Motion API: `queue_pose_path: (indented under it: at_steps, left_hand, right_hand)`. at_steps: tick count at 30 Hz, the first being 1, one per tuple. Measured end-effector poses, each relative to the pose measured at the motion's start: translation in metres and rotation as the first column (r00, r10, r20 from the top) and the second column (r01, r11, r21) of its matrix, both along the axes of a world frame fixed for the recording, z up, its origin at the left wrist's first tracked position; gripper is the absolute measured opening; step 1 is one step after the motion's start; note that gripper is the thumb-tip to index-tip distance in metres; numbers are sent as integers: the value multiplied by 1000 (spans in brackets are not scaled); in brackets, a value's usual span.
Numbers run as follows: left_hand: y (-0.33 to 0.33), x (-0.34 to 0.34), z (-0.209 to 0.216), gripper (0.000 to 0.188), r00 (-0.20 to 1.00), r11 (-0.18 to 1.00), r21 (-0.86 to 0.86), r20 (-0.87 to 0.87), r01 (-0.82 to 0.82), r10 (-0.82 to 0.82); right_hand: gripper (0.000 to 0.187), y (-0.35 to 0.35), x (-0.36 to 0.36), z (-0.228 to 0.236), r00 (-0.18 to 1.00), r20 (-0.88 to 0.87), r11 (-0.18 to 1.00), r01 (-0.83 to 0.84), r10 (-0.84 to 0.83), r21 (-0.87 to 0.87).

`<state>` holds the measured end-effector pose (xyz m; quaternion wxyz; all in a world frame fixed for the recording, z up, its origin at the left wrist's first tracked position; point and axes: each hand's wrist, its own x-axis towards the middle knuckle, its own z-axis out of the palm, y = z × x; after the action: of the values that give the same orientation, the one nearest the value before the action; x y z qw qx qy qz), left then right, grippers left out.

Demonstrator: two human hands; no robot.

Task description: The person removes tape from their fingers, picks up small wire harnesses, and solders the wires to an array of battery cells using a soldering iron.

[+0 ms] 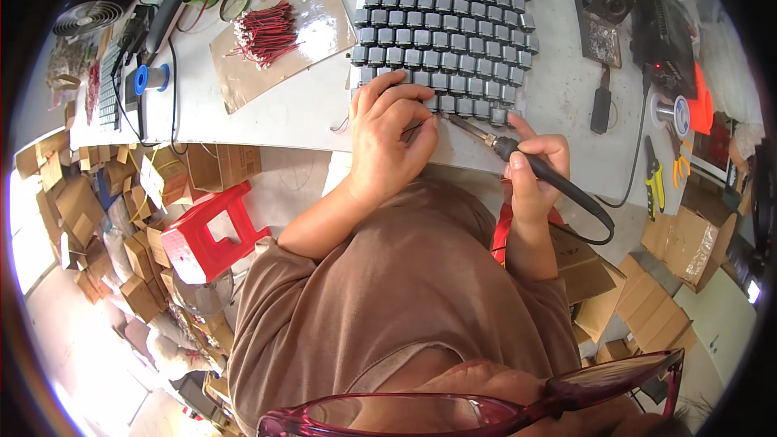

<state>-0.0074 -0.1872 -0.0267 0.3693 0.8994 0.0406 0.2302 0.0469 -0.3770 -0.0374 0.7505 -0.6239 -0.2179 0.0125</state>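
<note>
My right hand (532,182) grips a soldering iron (576,194) by its black handle. The metal tip points left and reaches the near edge of a block of small grey square modules (441,36), set in close rows on the table. Right beside that tip, my left hand (392,125) is closed in a pinch at the block's near left corner. Whatever lies between its fingertips is too small to make out. A thin red wire shows just left of this hand. The right index fingertip is close to the nearest row of modules.
A bundle of short red wires (271,32) lies on a brown sheet (231,85). Solder spools (151,78) stand left and right. A black soldering station (664,40), yellow-handled cutters (654,178) and orange pliers (681,163) sit at right. A red stool (194,239) and cardboard boxes are below.
</note>
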Motion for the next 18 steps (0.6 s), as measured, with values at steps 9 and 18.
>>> queue_pose_path:
  at_steps: [9,18]
  left_hand:
    - [0,0,0,9,1000,1000,-15,3,5,-5]
    - [0,0,-1,9,1000,1000,9,9,-11,11]
  right_hand:
    - [16,1,0,-1,1000,-27,999,10,-9,36]
    - [16,1,0,-1,1000,0,1000,6,-6,-5]
